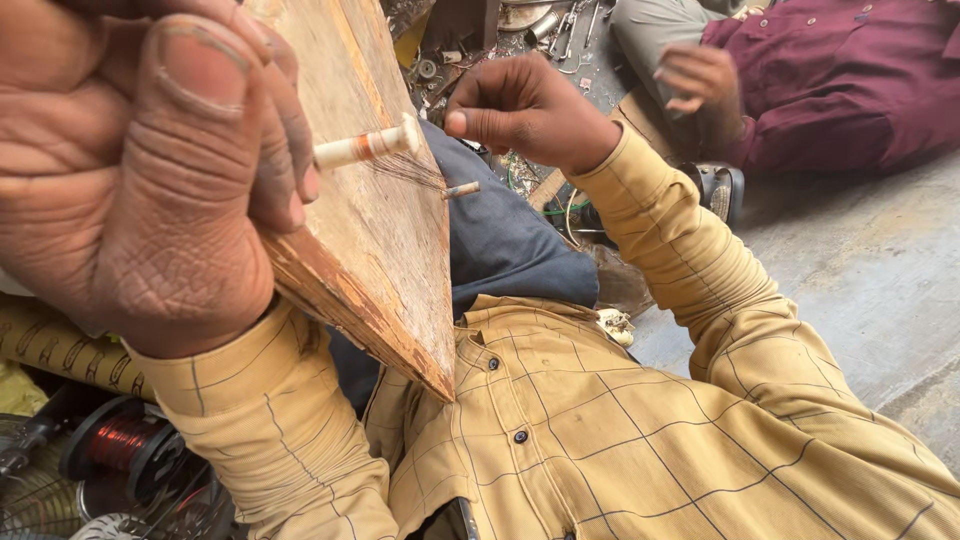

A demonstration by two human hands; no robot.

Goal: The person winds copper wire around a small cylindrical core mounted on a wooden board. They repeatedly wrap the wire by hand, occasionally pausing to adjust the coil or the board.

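Winding step: left hand (150, 180) grips wooden board (385, 215); right hand (525, 110), fingers pinched, by 2 pegs (370, 146). Next likely needs steady tension on copper wire (410, 172).

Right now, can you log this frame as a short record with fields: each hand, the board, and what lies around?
left hand: left hand grips the edge of a wooden board, held tilted
pegs: two pale pegs stick out of the board, near peg and far peg
wire: thin wire strands run between the pegs
right hand: right hand closed just above the far peg; whether it pinches the wire cannot be told
lower left: spool of copper wire
upper right: another person's hand, maroon sleeve
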